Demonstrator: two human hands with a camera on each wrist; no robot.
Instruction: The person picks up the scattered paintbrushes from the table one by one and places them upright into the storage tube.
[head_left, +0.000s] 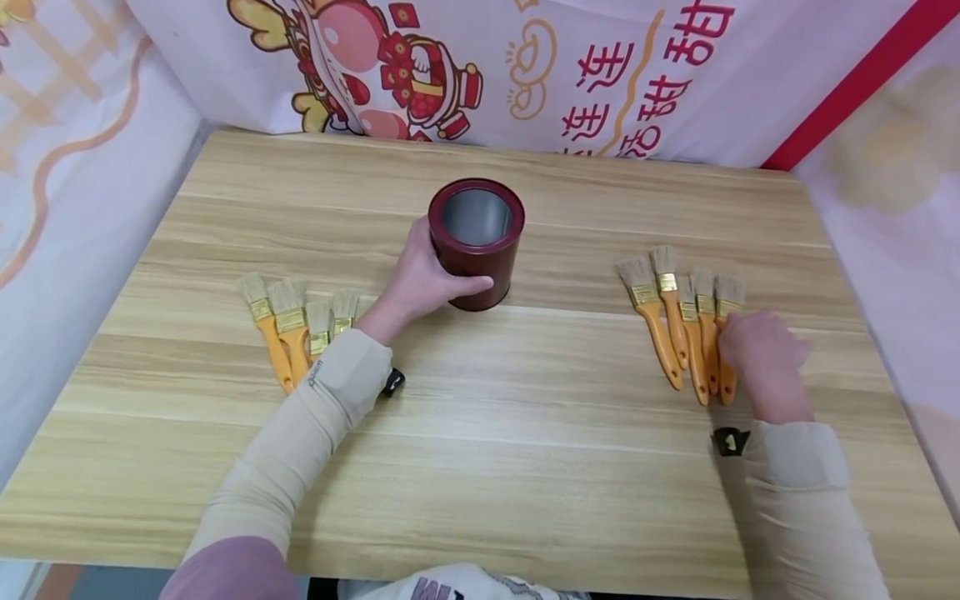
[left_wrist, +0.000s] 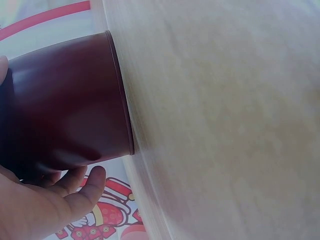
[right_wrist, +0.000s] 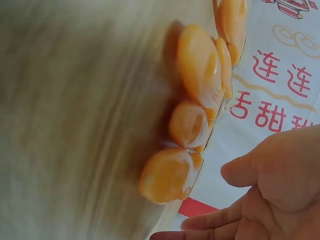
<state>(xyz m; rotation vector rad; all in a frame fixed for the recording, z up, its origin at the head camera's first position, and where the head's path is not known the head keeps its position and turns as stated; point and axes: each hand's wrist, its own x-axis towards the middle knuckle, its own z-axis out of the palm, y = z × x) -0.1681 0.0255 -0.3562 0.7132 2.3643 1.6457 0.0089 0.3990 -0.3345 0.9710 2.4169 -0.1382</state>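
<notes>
Paintbrushes [head_left: 675, 327] lie on the table [head_left: 525, 483] beside the right hand [head_left: 763, 346], thumb and fingers parted. The left hand [head_left: 423, 279] grips the can [head_left: 483, 260]; pinching one handle [head_left: 727, 379] alone should leave neighbours undisturbed.

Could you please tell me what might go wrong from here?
The brushes by the right hand lie bunched, so taking one might drag its neighbours. The left hand grips the upright dark red can, so an uneven tug might tip it. The left sleeve hides part of the other brushes and could knock them.
</notes>
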